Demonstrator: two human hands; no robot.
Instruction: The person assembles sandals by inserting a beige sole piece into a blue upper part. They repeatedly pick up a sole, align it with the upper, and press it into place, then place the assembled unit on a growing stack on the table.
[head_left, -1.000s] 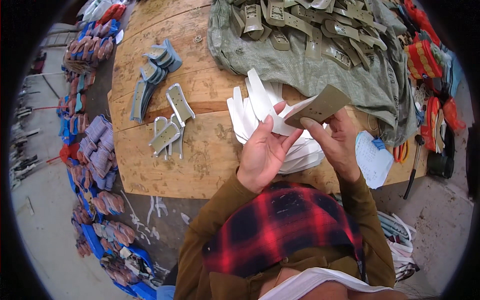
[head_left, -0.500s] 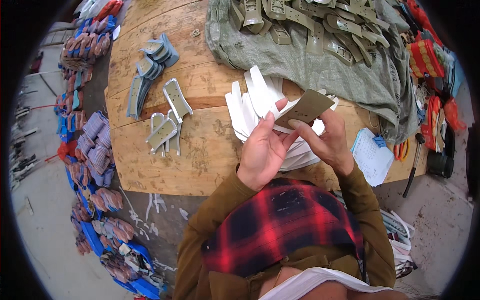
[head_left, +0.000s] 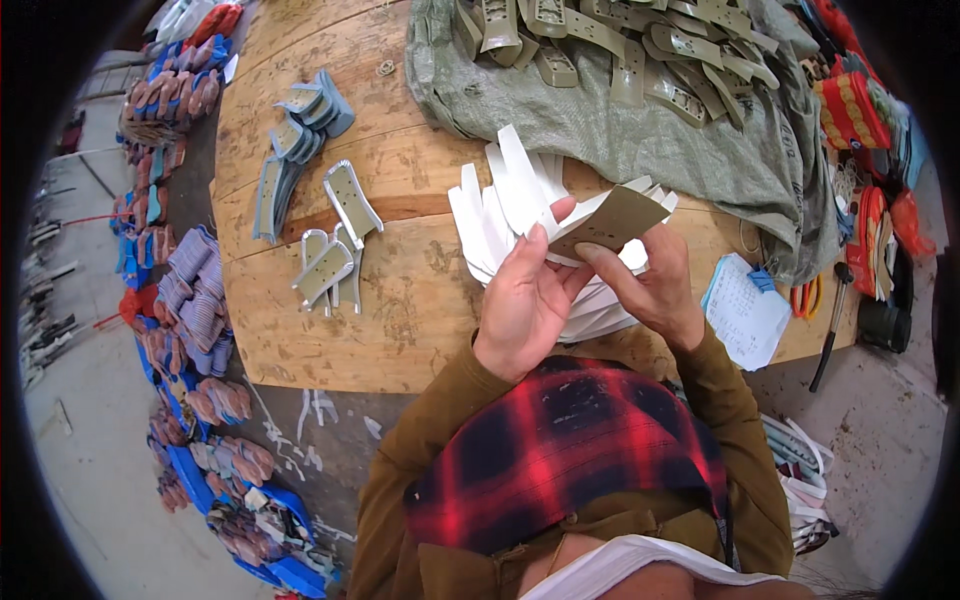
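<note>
Between both hands is a curved olive-tan plastic piece (head_left: 612, 222) with small holes, tilted up over the table. My right hand (head_left: 660, 290) grips its right side, with the thumb pressed on the face. My left hand (head_left: 520, 305) supports its left end, palm turned up and fingers curled against the underside; part of that grip is hidden. A pale edge shows along the lower rim of the piece. Just beyond and beneath the hands lies a fanned pile of white curved strips (head_left: 490, 225).
Rimmed olive pieces (head_left: 352, 197) and a nested grey-blue stack (head_left: 285, 170) sit left on the wooden table (head_left: 400, 300). Farther back, many loose olive pieces (head_left: 630, 70) lie on a green woven sack (head_left: 490, 95). A written sheet (head_left: 742, 315), orange-handled scissors (head_left: 806, 298) and hammer (head_left: 835, 320) are right.
The olive-tan piece has tilted slightly, and its upper edge looks more curved. Both hands keep nearly the same hold; the view has shifted a little.
</note>
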